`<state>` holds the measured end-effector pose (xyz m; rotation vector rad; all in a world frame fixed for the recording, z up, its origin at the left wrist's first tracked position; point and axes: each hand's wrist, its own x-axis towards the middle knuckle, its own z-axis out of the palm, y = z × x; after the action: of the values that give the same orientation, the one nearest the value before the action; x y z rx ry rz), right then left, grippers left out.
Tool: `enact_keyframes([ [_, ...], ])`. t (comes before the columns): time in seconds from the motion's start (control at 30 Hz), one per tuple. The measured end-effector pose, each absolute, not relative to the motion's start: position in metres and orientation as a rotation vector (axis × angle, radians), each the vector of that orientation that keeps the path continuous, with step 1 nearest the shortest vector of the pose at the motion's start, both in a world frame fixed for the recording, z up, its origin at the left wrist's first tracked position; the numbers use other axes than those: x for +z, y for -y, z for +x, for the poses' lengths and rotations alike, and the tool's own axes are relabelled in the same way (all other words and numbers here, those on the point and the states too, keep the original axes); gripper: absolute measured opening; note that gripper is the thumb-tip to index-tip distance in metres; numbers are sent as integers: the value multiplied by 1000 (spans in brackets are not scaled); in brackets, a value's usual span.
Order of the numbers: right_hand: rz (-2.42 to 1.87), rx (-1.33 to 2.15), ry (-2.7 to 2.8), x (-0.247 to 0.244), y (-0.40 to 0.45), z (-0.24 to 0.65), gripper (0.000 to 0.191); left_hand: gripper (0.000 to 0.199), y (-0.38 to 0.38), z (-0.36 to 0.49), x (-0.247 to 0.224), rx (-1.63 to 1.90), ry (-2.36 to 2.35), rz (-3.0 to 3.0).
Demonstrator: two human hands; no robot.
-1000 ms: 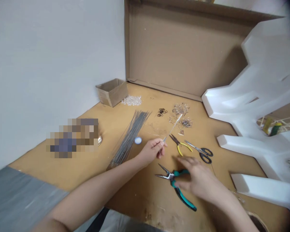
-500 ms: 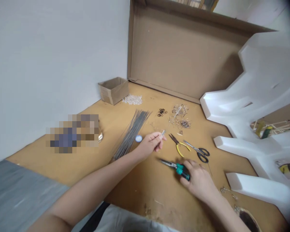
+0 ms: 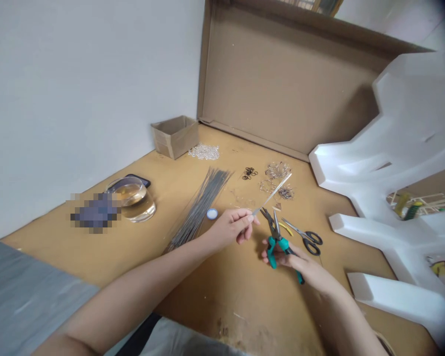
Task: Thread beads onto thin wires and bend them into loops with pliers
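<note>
My left hand [image 3: 230, 229] pinches a thin metal rod [image 3: 272, 194] between thumb and fingers, its far end pointing up and to the right. My right hand [image 3: 287, 259] grips teal-handled needle-nose pliers [image 3: 277, 244] with the jaws apart and pointing up, close to the rod. Whether they touch it I cannot tell. Partly behind the pliers lie yellow-handled pliers [image 3: 285, 228], and black-handled scissors [image 3: 307, 241] sit to their right. A bundle of long steel rods [image 3: 199, 210] lies left of my left hand.
Small heaps of black rings [image 3: 249, 172], wire pieces [image 3: 277, 170] and clear beads [image 3: 203, 152] lie on the tan board [image 3: 222, 306]. A cardboard box [image 3: 175, 137], glass jar [image 3: 131, 200] and white foam packaging [image 3: 389, 148] stand around it.
My right hand has lifted the teal pliers off the board and turned their jaws upward. The rod in my left hand now points further up and right.
</note>
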<state>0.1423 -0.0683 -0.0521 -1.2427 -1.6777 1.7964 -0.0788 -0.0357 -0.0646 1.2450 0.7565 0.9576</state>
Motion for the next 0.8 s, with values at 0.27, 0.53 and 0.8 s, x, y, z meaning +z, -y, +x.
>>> enact_keyframes([
  [0.27, -1378, 1460, 1910, -62, 65, 141, 37, 27, 42, -77, -63, 847, -770, 1362],
  [0.53, -1293, 1613, 1907, -56, 67, 141, 33, 26, 48, -71, -58, 696, -808, 1409],
  [0.8, -1268, 1721, 1847, -50, 67, 137, 29, 27, 50, -70, -59, 678, -828, 1409],
])
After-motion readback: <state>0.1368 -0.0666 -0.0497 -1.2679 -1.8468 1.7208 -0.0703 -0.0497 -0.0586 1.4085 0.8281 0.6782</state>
